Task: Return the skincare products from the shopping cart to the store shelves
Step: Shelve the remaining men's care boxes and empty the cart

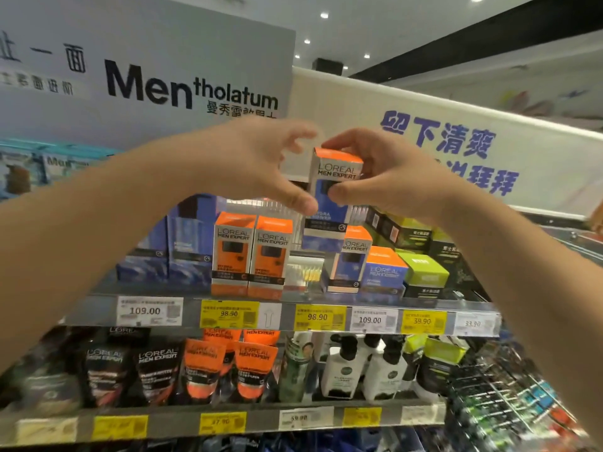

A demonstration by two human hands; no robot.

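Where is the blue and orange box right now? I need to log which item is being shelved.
In the head view, the blue and orange box is centre frame, held up by the right hand above the top shelf, with the left hand at its left edge.
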